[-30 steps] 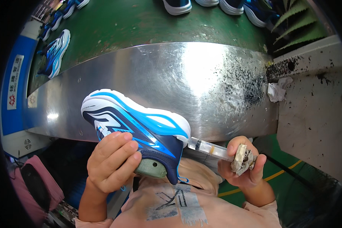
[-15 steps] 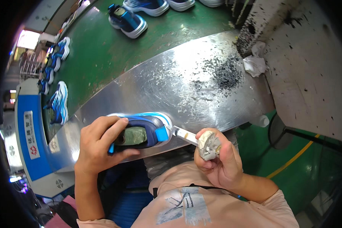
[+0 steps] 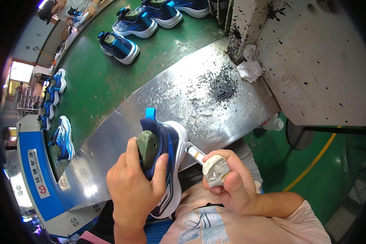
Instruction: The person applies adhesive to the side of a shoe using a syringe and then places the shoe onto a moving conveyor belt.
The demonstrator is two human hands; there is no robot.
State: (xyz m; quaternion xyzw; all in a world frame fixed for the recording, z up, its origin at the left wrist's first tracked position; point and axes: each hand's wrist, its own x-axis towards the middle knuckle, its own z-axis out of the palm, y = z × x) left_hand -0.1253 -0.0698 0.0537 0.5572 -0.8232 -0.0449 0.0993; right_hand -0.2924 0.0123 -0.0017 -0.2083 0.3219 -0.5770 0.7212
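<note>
My left hand (image 3: 136, 185) grips a blue running shoe (image 3: 169, 136) with a thick white sole, heel pointing away from me and toe toward my body. A dark green shoe last (image 3: 148, 147) fills its opening, between my thumb and fingers. A light blue pull tab (image 3: 151, 113) stands up at the heel. In my right hand (image 3: 238, 185) is a clear syringe (image 3: 196, 153), its rear end wrapped in a whitish lump (image 3: 216, 170). The syringe's thin tip points at the sole's side near the heel; whether it touches I cannot tell.
Beneath the shoe is a metal plate (image 3: 122, 134) with dark crumbs (image 3: 223, 87). Several similar shoes (image 3: 120, 48) stand on the green conveyor (image 3: 89, 89) beyond. A stained pale panel (image 3: 313, 61) and crumpled white paper (image 3: 250, 70) are at right. Another person (image 3: 65, 10) works far left.
My left hand has turned the shoe from lying sideways to heel away, toe toward me. The syringe has shifted slightly left and down, tip staying by the sole. My view has shifted.
</note>
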